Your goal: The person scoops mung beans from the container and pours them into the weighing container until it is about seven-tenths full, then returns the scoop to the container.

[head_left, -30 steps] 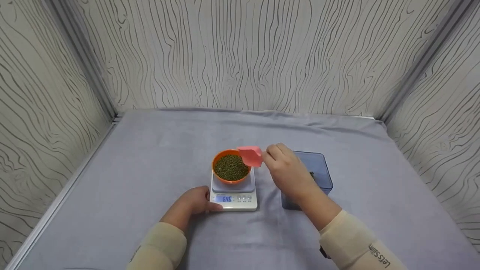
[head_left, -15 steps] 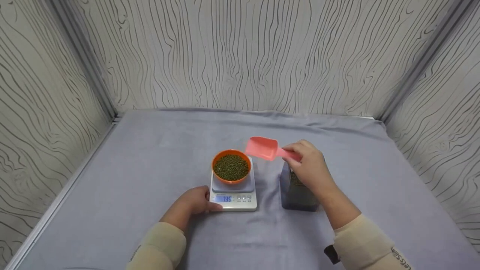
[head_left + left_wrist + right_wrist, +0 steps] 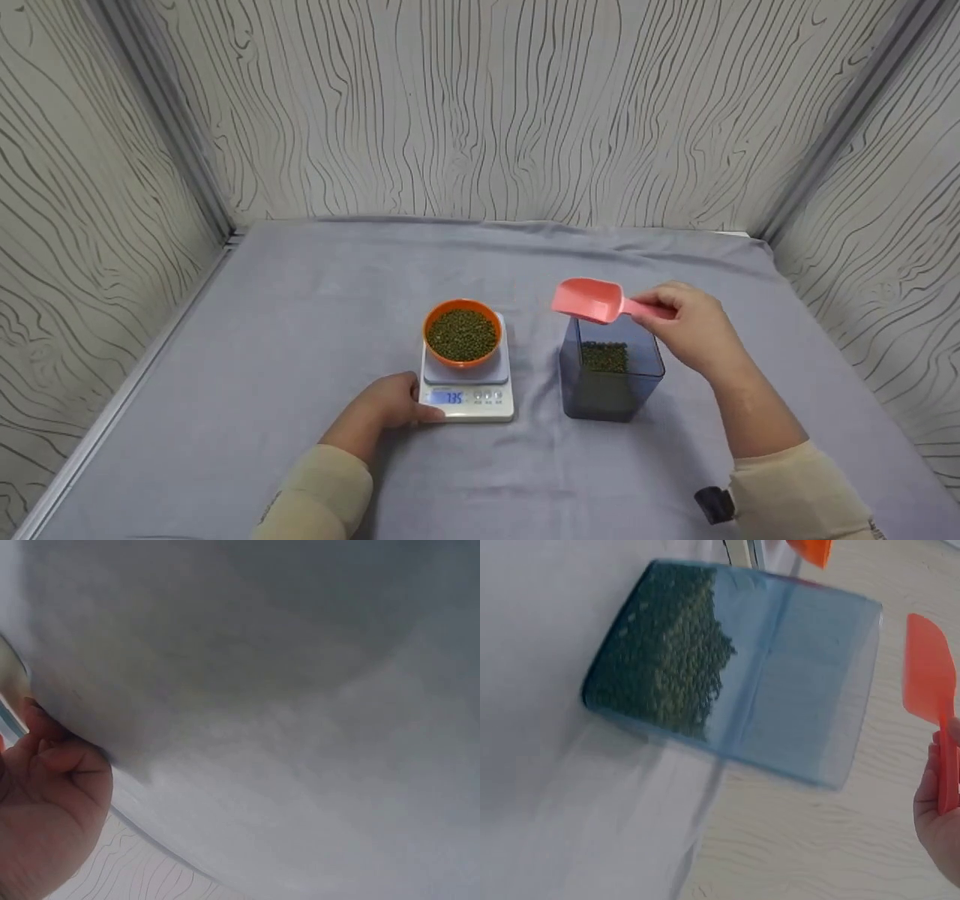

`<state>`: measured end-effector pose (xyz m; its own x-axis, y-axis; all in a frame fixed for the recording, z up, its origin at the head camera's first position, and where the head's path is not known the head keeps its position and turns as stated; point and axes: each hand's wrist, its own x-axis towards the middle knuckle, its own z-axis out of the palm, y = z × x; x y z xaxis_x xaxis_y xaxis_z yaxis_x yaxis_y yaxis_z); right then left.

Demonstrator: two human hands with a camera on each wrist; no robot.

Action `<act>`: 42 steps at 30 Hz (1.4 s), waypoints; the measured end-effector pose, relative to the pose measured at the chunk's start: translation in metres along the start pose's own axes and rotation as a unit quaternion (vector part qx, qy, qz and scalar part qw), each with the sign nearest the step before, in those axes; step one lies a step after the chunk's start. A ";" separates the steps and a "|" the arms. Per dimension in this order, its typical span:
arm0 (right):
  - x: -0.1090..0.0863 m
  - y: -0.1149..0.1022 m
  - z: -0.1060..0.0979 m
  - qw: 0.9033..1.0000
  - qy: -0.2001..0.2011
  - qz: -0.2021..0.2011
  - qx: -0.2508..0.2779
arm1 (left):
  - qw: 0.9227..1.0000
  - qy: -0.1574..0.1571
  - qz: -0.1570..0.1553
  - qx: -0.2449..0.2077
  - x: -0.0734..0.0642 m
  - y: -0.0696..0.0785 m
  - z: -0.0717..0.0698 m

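Note:
In the head view my right hand (image 3: 690, 322) grips the handle of a pink scoop (image 3: 589, 300), held above a clear blue-grey container (image 3: 600, 405). The scoop's bowl looks empty. Green beans, likely mung beans (image 3: 604, 356), fill the lower part of the container, and the right wrist view shows them heaped at its bottom. My left hand (image 3: 394, 401) holds the left front corner of a white kitchen scale (image 3: 491, 411), thumb along its front edge. An orange bowl (image 3: 463, 365) full of green beans sits on the scale's platform. The lit display seems to read 735.
A grey cloth (image 3: 300, 300) covers the table. White panels with a dark wood-grain pattern (image 3: 480, 112) stand behind and at both sides, joined by grey corner posts. The container stands to the right of the scale, with cloth between them.
My right hand has drawn the scoop rightward from the orange bowl to above the container. The scoop has turned level. The scale's reading went from about 646 to 735. My left hand stays put.

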<state>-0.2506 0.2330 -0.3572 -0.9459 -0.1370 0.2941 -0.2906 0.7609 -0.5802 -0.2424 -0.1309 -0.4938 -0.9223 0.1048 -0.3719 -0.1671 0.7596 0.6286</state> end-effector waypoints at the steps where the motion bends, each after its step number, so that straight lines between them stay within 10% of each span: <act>1: -0.001 0.003 -0.004 1.000 -0.008 0.002 -0.004 | 1.000 0.000 0.001 -0.001 -0.001 0.000 0.000; 11: -0.007 0.023 -0.017 0.996 -0.064 0.009 -0.059 | 1.000 0.001 -0.004 0.003 -0.002 0.001 -0.003; 30: 0.007 0.007 0.046 0.956 -0.176 -0.065 -0.225 | 1.000 -0.003 0.003 -0.023 0.001 -0.002 0.000; 42: 0.012 0.017 0.050 0.943 -0.218 -0.123 -0.218 | 1.000 -0.018 -0.014 0.002 0.003 -0.001 0.000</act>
<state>-0.2740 0.2127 -0.4017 -0.8547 -0.5189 -0.0168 -0.5118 0.8476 -0.1399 -0.2454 -0.1316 -0.4956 -0.9044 0.1070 -0.4130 -0.1906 0.7648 0.6154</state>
